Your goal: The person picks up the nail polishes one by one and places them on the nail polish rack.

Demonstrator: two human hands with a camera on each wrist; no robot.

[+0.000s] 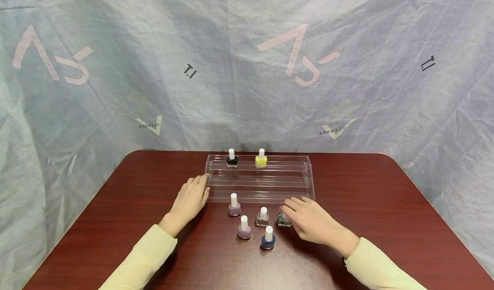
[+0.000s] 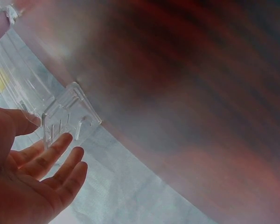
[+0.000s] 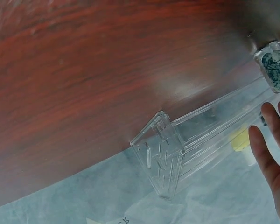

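Observation:
A clear stepped rack (image 1: 258, 194) stands at the back middle of the table. My left hand (image 1: 191, 198) is at its left end; in the left wrist view the fingers (image 2: 60, 147) are loosely spread beside the clear end panel (image 2: 70, 114). My right hand (image 1: 310, 219) is over a dark green glitter nail polish bottle (image 1: 284, 220), hiding its cap. The right wrist view shows extended fingers (image 3: 265, 158) close to that bottle (image 3: 276, 67); the thumb is out of sight. Between the hands stand a grey-brown bottle (image 1: 263, 218), two mauve bottles (image 1: 234, 208) and a blue one (image 1: 268, 241).
On the rack's top tier stand a black nail polish bottle (image 1: 232, 160) and a yellow one (image 1: 261, 160). A printed grey curtain (image 1: 239, 67) hangs behind the dark red table (image 1: 359, 187).

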